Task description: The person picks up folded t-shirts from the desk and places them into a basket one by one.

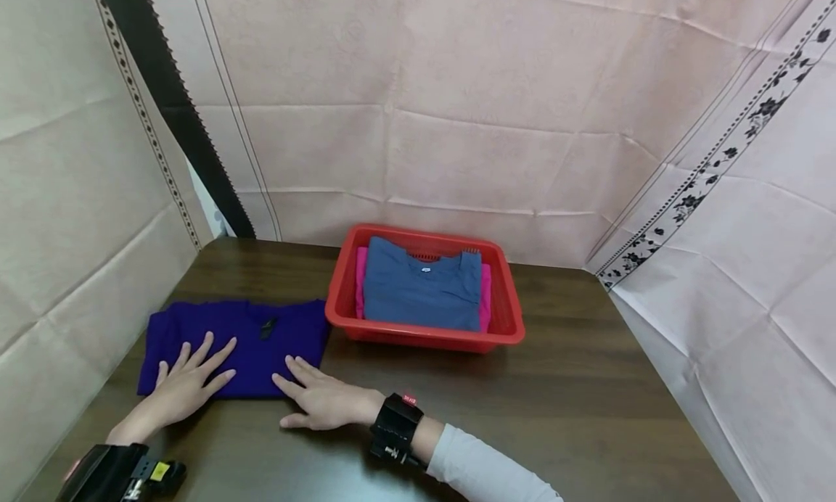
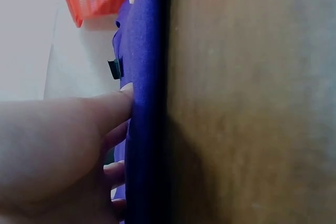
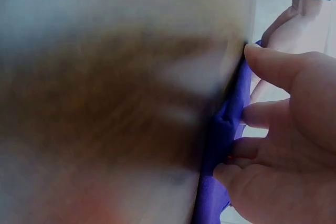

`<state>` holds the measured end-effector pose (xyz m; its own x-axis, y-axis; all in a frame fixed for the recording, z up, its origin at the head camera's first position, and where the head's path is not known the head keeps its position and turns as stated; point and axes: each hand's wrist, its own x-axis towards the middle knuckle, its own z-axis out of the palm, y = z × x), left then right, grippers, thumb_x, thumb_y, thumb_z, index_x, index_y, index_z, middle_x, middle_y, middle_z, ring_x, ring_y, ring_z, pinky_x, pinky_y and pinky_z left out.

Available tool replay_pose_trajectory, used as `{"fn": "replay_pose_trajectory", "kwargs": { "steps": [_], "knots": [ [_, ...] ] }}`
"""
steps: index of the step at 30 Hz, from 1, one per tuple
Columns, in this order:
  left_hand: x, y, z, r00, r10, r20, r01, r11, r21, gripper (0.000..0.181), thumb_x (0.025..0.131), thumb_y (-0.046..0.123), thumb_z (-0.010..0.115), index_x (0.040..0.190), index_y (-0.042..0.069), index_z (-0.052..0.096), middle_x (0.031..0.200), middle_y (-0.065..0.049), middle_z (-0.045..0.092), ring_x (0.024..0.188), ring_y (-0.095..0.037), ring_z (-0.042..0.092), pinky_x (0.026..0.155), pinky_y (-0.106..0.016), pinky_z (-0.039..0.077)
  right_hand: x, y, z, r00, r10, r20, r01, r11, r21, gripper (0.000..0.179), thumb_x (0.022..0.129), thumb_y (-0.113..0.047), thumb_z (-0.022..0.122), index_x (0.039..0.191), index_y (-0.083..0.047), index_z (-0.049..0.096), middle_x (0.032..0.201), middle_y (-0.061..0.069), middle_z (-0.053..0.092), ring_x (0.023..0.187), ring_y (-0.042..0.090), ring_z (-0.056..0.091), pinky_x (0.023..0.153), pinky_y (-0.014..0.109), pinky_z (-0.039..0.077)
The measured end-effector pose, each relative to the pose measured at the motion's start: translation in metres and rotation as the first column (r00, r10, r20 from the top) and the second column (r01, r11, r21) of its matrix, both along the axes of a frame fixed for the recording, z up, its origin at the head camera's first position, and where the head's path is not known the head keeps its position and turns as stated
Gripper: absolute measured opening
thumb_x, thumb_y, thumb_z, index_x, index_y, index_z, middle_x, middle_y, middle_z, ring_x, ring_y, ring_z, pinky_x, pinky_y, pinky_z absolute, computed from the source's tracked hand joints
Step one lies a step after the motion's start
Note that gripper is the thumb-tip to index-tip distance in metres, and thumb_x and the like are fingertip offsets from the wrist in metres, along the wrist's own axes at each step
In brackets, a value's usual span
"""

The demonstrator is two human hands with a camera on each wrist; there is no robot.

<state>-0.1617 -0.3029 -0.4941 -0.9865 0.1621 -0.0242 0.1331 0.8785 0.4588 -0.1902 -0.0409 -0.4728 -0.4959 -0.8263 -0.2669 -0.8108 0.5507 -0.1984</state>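
Note:
A folded dark-blue-purple shirt (image 1: 287,328) lies on the table, its collar at the far side and a dark neck label (image 1: 268,328) showing. My left hand (image 1: 181,392) rests on the shirt's left front part with fingers spread. At the front right corner, the fingertips of my right hand (image 1: 329,400) touch the cloth, fingers fairly straight and thumb over the table. From the left wrist, the shirt (image 2: 147,51) appears as a thick folded edge under the left fingers. In the right wrist view, the right hand (image 3: 294,124) lies against the shirt's edge.
A red plastic basket (image 1: 418,334) stands right of the shirt, against or close to its right far corner. Inside, a folded grey-blue shirt (image 1: 424,295) lies over pink cloth (image 1: 486,299). Pale sheets (image 1: 483,103) hang around the brown wooden table (image 1: 555,400).

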Motion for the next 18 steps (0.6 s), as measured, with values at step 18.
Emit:
{"fn": "replay_pose_trajectory", "kwargs": {
  "steps": [18],
  "knots": [
    [0.037, 0.012, -0.006, 1.0, 0.012, -0.011, -0.012, 1.0, 0.016, 0.064, 0.093, 0.049, 0.044, 0.147, 0.023, 0.021, 0.146, -0.032, 0.011, 0.125, -0.062, 0.002, 0.088, -0.077, -0.002, 0.039, 0.016, 0.002, 0.999, 0.049, 0.003, -0.049, 0.997, 0.054, 0.071, 0.09, -0.059, 0.031, 0.145, -0.026, 0.0, 0.153, 0.003, -0.009, 0.14, 0.014, -0.009, 0.11, 0.021, 0.013]
  ]
}}
